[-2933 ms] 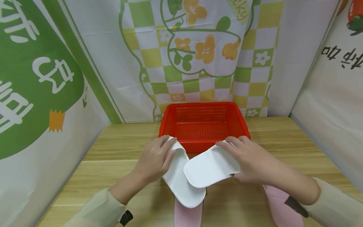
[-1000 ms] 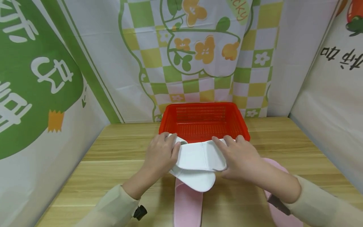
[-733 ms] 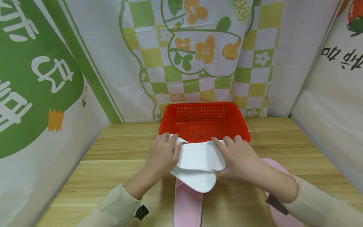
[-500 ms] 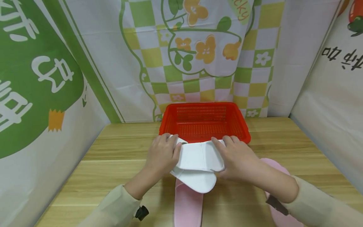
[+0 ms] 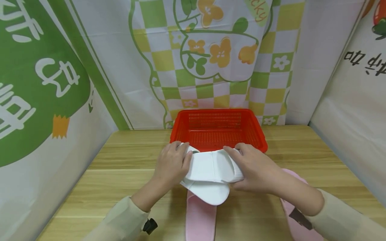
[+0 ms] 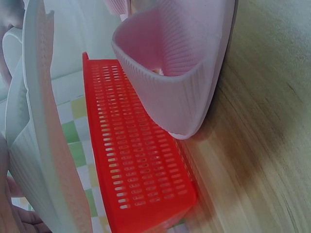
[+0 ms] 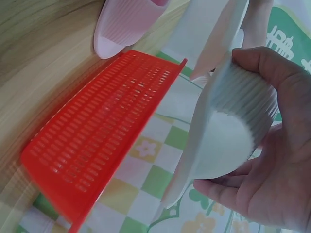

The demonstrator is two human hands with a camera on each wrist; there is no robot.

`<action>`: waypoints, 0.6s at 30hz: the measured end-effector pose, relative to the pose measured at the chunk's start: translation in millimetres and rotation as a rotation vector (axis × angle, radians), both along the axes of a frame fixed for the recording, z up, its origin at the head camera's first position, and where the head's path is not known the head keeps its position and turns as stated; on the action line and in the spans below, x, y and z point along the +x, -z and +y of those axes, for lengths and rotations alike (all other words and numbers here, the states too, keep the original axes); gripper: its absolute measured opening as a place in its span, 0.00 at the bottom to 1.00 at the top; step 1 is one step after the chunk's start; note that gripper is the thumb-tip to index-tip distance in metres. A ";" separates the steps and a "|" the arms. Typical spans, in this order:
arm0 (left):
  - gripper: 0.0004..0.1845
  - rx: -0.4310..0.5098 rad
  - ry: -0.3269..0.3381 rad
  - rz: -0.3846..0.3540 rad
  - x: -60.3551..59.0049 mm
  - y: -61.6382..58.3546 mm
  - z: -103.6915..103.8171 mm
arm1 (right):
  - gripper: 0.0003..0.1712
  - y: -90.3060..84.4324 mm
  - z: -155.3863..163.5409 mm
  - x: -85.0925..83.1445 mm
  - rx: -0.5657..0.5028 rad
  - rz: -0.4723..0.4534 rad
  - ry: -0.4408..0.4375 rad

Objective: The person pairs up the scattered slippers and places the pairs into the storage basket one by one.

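My left hand (image 5: 171,165) grips the toe end of a white slipper (image 5: 212,194), whose heel points down to the right. My right hand (image 5: 257,169) holds a second white slipper (image 5: 202,166) by its ribbed strap, heel pointing left, laid across the first. In the right wrist view, the thumb presses the top of the strap (image 7: 243,99) and the other fingers curl beneath it. Both slippers are in the air. Below them a pink slipper (image 5: 200,217) lies on the table; another pink slipper (image 5: 301,232) is partly hidden under my right forearm.
A red perforated basket (image 5: 214,121) stands at the back of the wooden table (image 5: 129,182), just beyond my hands. Printed cloth (image 5: 193,92) hangs behind it, with printed sheets on both sides.
The right-hand slipper has swung left across the left-hand one since the oldest frame. Most recently my right hand shifted its hold slightly, and the ribbed strap has come into view.
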State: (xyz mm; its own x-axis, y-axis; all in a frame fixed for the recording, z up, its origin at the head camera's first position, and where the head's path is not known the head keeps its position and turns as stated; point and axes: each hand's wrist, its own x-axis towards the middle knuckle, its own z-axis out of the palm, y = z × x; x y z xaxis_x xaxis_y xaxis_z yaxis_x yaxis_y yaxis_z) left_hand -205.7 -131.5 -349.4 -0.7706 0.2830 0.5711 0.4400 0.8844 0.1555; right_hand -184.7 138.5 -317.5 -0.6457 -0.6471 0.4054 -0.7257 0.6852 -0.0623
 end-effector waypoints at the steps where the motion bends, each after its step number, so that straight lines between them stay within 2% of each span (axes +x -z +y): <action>1: 0.20 0.000 -0.002 -0.001 0.0 -0.1 0.1 | 0.51 0.6 0.7 -0.4 -0.005 -0.001 -0.005; 11: 0.20 -0.007 -0.008 0.013 -2.3 1.5 0.4 | 0.51 6.6 0.3 -4.5 -0.033 0.085 -0.048; 18: 0.20 -0.030 -0.020 0.017 -2.8 0.8 2.9 | 0.52 9.1 -1.9 -7.9 0.017 0.183 -0.060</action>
State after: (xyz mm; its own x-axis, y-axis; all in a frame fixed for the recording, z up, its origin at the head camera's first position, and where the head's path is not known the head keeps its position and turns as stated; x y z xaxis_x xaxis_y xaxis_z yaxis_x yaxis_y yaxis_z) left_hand -208.5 -128.7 -350.2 -0.7665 0.2842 0.5760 0.4242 0.8974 0.1217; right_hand -192.6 136.6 -326.6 -0.5222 -0.6904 0.5007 -0.7637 0.6398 0.0858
